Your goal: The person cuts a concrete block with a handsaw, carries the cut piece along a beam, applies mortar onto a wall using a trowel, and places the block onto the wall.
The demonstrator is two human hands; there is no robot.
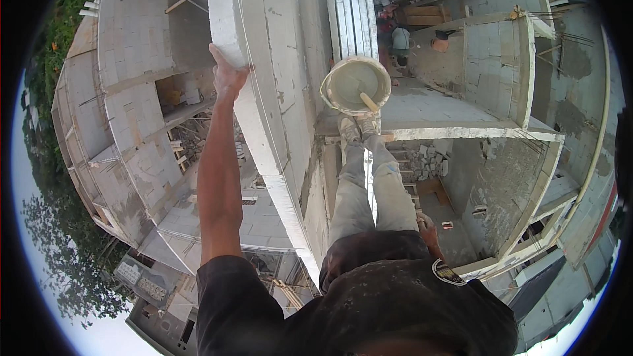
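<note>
My left hand [229,78] is closed on the near end of a white lightweight block [225,21], with fingers along its left side and thumb on its right. That block sits on top of the long pale wall [269,158], beside a thin taut string [248,39]. Down by my right thigh hangs my right hand [428,231], partly hidden by my body, its fingers loosely apart and nothing visible in them. In front of my feet stands a round bucket [335,100] of grey wet mix, a wooden-handled tool [368,101] leaning inside it.
I stand high up on a narrow support; a ribbed metal plank [351,13] runs ahead beyond the bucket. Deep drops open on both sides, with rubble [425,160] below right. A cross wall [461,133] extends rightward. Timber boards [425,14] lie lower down, ahead right.
</note>
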